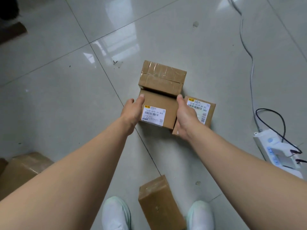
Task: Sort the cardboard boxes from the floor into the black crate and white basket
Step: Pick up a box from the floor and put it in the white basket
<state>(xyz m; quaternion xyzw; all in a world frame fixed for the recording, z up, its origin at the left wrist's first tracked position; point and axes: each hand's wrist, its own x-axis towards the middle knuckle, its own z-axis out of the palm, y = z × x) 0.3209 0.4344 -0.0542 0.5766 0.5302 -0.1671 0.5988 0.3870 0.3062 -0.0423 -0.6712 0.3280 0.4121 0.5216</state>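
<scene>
You have five cardboard boxes in view. Your left hand (131, 112) and right hand (184, 117) each close their grip on a side of the labelled box (159, 102), which sits mid-floor, just before the taped box (162, 77). The second labelled box (211, 113) lies beside the right hand, the near box (159, 203) between your two shoes (116, 213), and the corner box (25, 168) at lower left.

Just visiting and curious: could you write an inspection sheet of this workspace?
Surface: glossy pale tiled floor, dark specks.
Job's things: large labelled brown cardboard box, held; taped cardboard box behind it; small labelled cardboard box at its right; long taped box between white shoes; plain box lower left; black crate, white basket unseen.
Clutter: white power strip.
Hands: left hand and right hand grip the large box's sides.
Cables: white cord, black cord at the strip.
Surroundings: nothing seen.
</scene>
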